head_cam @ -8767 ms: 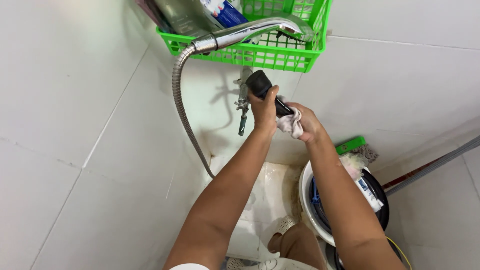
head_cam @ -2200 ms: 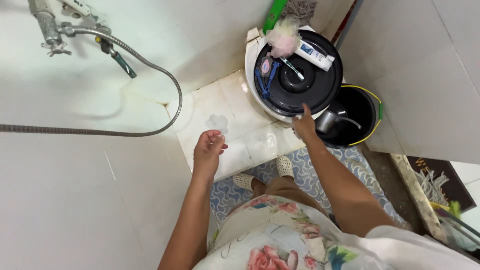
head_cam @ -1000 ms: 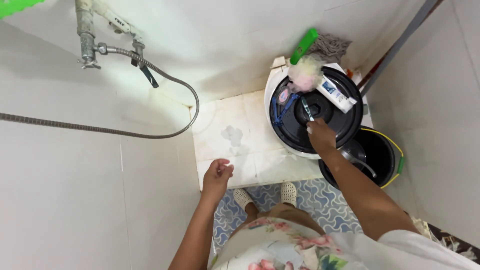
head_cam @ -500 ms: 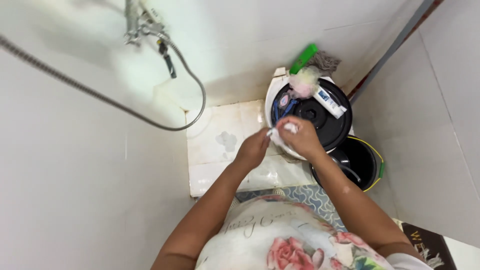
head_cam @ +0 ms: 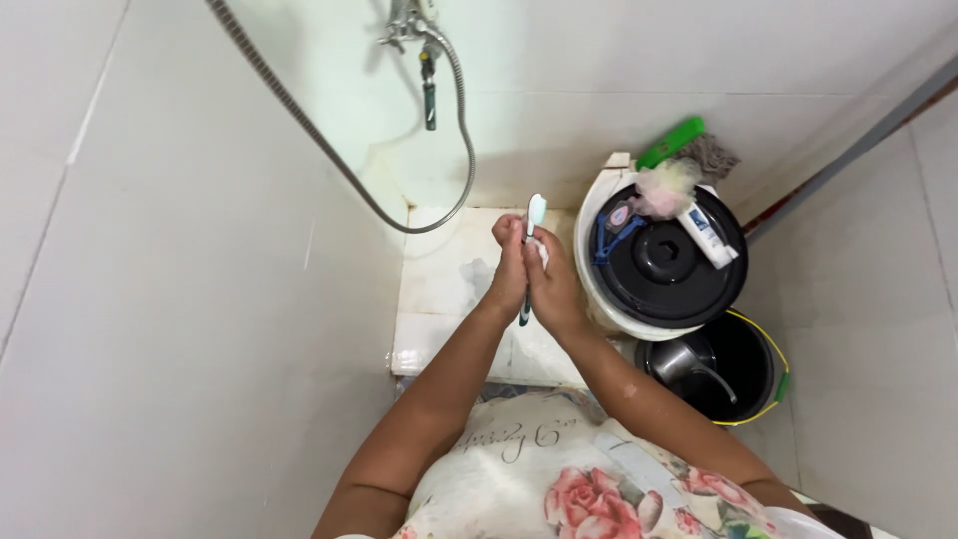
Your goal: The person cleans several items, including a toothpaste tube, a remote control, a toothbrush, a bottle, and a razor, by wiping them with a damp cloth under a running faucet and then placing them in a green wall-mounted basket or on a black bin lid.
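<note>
Two hands pressing together around a toothbrush (head_cam: 530,250), above the white floor tile.
Left hand (head_cam: 509,265) and right hand (head_cam: 552,284) are both gripping its handle, head pointing up; a black-lidded bucket (head_cam: 667,268) is sitting just beside, with a shower hose (head_cam: 329,150) hanging behind.

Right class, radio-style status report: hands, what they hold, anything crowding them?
Left hand and right hand pressed together around a toothbrush. Brush head up, above the fingers. Lidded bucket just right, not touching.
</note>
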